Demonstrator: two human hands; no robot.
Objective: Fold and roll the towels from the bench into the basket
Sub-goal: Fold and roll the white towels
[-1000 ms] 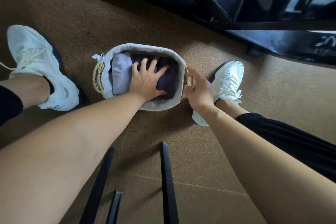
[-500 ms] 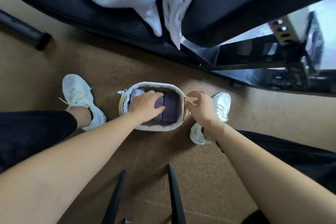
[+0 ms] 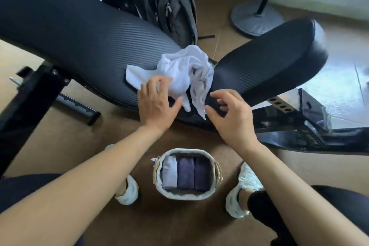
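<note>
While three rolled towels (image 3: 186, 172) sit side by side in basket (image 3: 186, 151) on floor (image 3: 60, 136), white towel (image 3: 185, 70) lies crumpled on table (image 3: 89, 42). My left grip (image 3: 157, 106) spread flat on it; right grip (image 3: 229, 118) loosely curled, empty, beside hanging corner. One towel left to fold, I judge.

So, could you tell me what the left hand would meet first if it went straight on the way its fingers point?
The left hand would first meet the crumpled white towel on the bench; its fingertips seem at its edge, though depth is unclear.
</note>
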